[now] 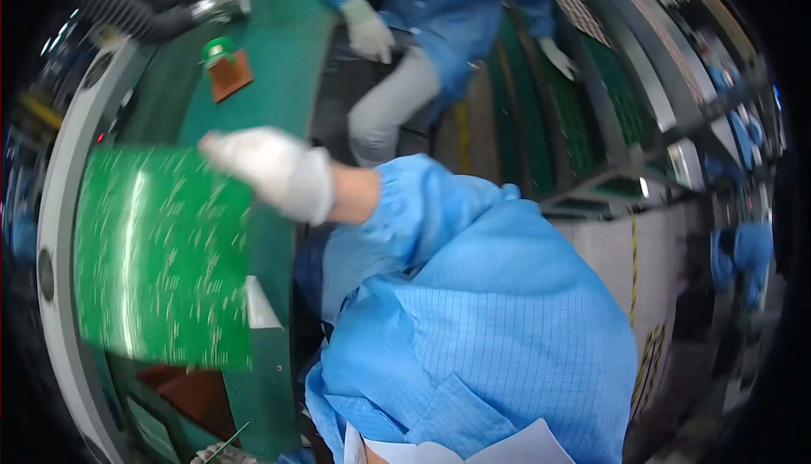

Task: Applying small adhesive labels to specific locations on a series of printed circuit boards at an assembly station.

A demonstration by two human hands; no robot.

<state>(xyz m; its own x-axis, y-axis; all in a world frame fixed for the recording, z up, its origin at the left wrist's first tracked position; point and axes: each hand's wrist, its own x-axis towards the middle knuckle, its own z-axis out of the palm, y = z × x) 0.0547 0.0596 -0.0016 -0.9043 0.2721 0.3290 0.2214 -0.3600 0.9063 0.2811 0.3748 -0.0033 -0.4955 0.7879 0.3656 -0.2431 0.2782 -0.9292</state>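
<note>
My right hand (274, 173), in a white glove, reaches across to the left. Its fingers are closed on the upper right corner of a large green printed circuit board panel (169, 253). The panel is tilted, with a bright streak of light down it and rows of pale marks blurred by motion. At the lower edge, a greyish-white gloved shape that looks like my left hand (224, 455) is mostly cut off, next to a thin green strip (232, 439). Its fingers cannot be made out. A white slip (263, 305) shows beside the panel's right edge.
Beyond my hand, a green roll (218, 50) and a brown block (231, 77) sit on the green bench (279, 67). A ribbed black hose (127, 8) hangs at upper left. A co-worker in blue (439, 8) sits opposite, wearing white gloves. Metal racks (625, 109) stand at right.
</note>
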